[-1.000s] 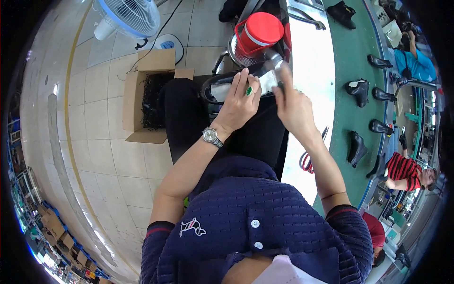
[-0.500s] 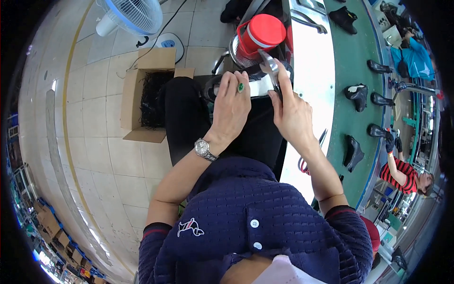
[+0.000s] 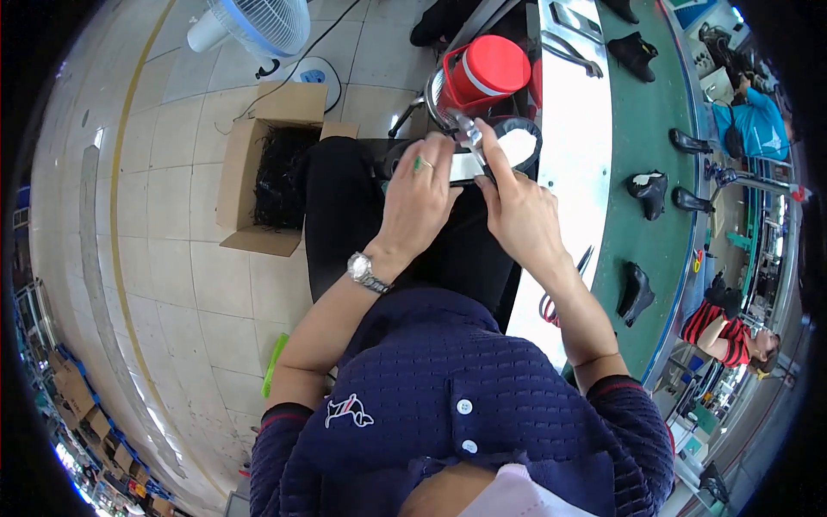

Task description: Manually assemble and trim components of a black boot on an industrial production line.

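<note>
Both hands grip a black shoe [image 3: 482,159] at twelve o'clock, over the lap: left hand [image 3: 418,202] clasping its side, right hand [image 3: 517,211] pinching the white-lined opening. Best hold it steady and low, clear of the red container [image 3: 487,73] just beyond.

You are sitting at a shoe factory production line: beside you runs a long green conveyor belt [image 3: 655,129] carrying black shoes [image 3: 636,291] spaced apart, with a white work table [image 3: 575,164] along its near edge. Further down the line other workers [image 3: 751,121] sit at their own stations, and the floor is pale tile marked with a yellow line [image 3: 121,172]. An open cardboard box [image 3: 269,168] of dark material and a standing fan [image 3: 258,24] sit on the floor to your left.
</note>
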Demonstrator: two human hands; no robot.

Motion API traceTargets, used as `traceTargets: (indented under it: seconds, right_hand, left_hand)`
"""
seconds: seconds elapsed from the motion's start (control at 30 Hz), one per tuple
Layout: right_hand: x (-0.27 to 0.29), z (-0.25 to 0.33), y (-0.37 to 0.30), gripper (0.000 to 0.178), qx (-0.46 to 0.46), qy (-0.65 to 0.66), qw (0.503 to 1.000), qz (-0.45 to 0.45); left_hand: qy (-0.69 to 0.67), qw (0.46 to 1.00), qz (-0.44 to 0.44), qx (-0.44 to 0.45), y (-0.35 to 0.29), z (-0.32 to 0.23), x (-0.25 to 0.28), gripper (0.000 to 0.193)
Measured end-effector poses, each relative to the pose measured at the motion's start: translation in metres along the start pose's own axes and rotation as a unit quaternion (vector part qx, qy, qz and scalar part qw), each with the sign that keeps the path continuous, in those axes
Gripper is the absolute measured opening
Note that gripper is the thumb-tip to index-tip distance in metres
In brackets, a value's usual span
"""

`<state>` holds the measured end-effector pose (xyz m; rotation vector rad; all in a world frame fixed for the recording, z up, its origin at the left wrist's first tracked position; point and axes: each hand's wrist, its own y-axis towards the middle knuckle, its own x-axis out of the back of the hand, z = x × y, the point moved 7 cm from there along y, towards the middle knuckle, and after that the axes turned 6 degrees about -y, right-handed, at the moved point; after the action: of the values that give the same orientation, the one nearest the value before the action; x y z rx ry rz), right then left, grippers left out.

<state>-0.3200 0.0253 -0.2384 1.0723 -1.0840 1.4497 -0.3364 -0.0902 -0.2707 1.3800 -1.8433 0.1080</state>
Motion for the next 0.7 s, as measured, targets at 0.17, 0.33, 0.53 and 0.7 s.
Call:
traceTargets:
  seconds: [0.17, 0.33, 0.53, 0.7]
  right_hand:
    - [-0.022, 0.000, 0.008, 0.064, -0.011, 0.001, 1.000, 0.027]
    - [-0.003, 0.016, 0.002, 0.061, 0.000, 0.116, 0.990, -0.075]
    - [0.000, -0.007, 0.009, 0.056, 0.026, 0.044, 0.999, 0.007]
    - [0.019, -0.056, 0.004, 0.051, -0.101, -0.013, 0.995, -0.004]
  left_hand:
    - [0.057, 0.996, 0.003, 0.064, -0.003, 0.019, 0.017, 0.083]
    - [-0.115, 0.987, 0.003, 0.110, -0.007, 0.032, 0.018, 0.102]
    - [-0.169, 0.974, 0.119, 0.089, 0.001, 0.047, 0.021, 0.108]
    - [-0.027, 0.996, 0.069, 0.057, -0.018, 0.037, 0.040, 0.116]
